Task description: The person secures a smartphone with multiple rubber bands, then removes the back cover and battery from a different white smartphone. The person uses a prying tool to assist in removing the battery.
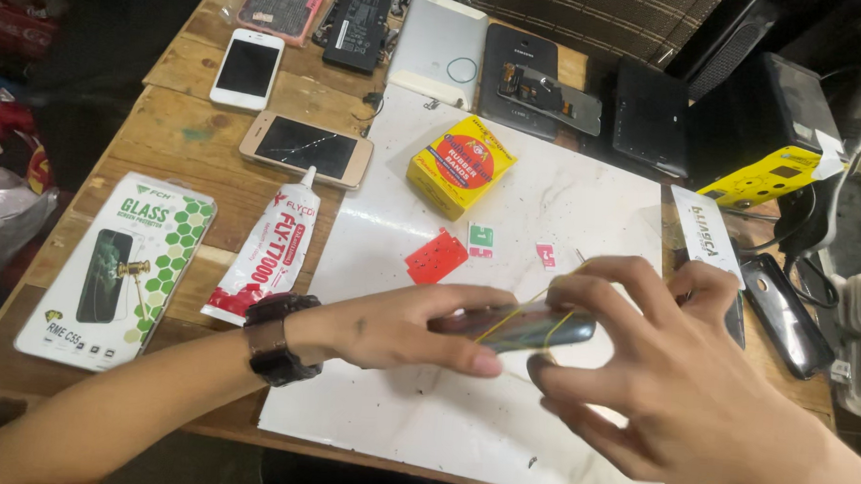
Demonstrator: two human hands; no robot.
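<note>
Over white work mat (501, 410): both hands clamped on dark phone (519, 325) held just above it, left hand (398, 326) gripping one end, right hand (657, 368) stretching yellow rubber band (516, 312) around body; banding step apparently mid-way, likely needing band seated flat next.

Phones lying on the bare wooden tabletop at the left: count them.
2: a white phone near the far edge, and a gold phone with a cracked screen just nearer. Other devices lie elsewhere; more may be hidden.
</note>
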